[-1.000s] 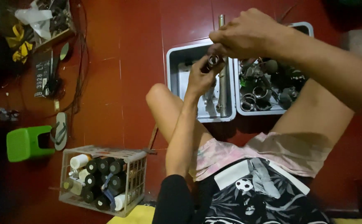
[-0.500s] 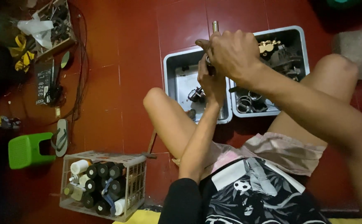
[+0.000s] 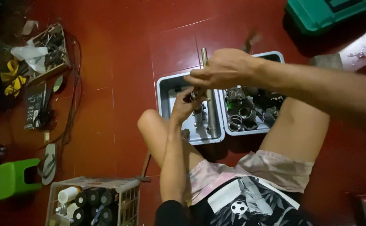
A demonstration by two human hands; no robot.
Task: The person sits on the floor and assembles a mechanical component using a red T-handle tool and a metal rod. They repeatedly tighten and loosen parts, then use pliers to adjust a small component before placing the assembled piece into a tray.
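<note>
Both hands have slid lower and more central in the head view than half a second ago, and a green bin point(image 3: 331, 12) now shows at the far right corner. The right hand point(image 3: 225, 69) reaches in from the right, fingers closed around the upper part of a long metal rod point(image 3: 210, 113) that stands almost upright over the trays. The left hand point(image 3: 187, 102) comes up from below and is clamped on a small dark metal fitting point(image 3: 197, 93) at the rod's side; how the fitting sits on the rod cannot be told.

Two grey plastic trays lie side by side on the floor between the person's bare knees: the left tray point(image 3: 164, 90) holds a few loose metal pieces, the right tray point(image 3: 275, 56) is packed with metal rings and fittings. Their inner walls touch, and the rod's lower end hangs just at that shared edge. Open red floor point(image 3: 120, 50) stretches beyond and to the left of the trays.

Near left stands one white wire crate point(image 3: 95, 184) of dark spools, with one green stool point(image 3: 9, 178) and one sandal point(image 3: 49, 163) beside it. Far left, one box of tangled cables point(image 3: 51, 46) sits by a loose cord.

The surface is glossy red tile, dimly lit.
</note>
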